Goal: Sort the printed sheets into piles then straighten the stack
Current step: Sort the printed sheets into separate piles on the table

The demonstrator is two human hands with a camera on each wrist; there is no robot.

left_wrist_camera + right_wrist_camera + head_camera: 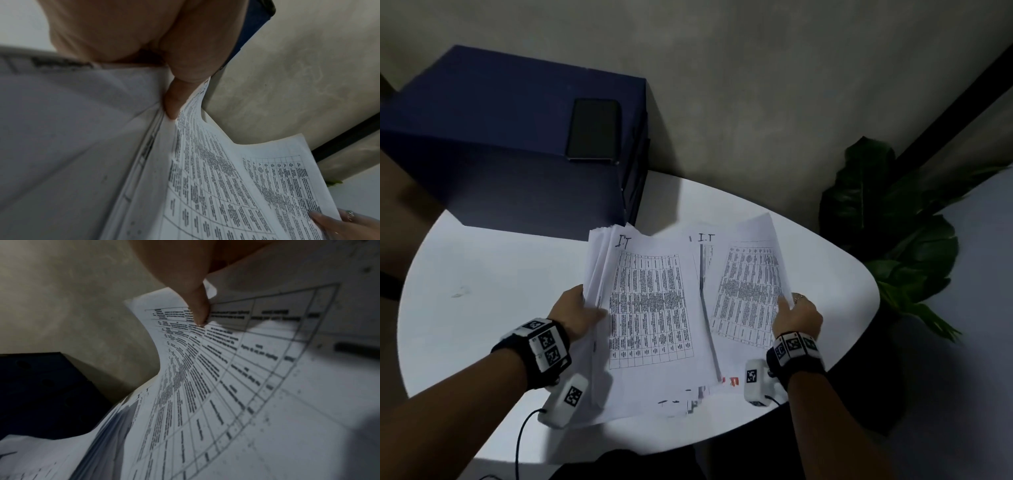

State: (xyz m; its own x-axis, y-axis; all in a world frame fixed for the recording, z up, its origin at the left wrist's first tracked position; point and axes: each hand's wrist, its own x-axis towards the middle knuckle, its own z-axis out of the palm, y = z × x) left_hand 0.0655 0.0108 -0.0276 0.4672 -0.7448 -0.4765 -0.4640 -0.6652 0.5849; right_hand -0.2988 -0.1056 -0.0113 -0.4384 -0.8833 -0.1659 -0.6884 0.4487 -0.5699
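A thick stack of printed sheets [650, 308] with tables and "I.T" handwritten at the top is held above the white table [482, 274]. My left hand [580, 313] grips the stack's left edge, thumb on top; the thumb [174, 100] shows pressed on the paper edge. My right hand [796, 317] pinches the right edge of a single sheet [750, 284], also marked "I.T", lifted off to the right of the stack. Its thumb [198, 308] lies on that printed sheet [205, 369]. More sheets lie under the stack near the table's front.
A dark blue box [517, 144] stands at the table's back left with a black phone [594, 128] on top. A leafy plant [893, 233] is beyond the table's right edge. A cable [520, 442] hangs from the left wrist camera.
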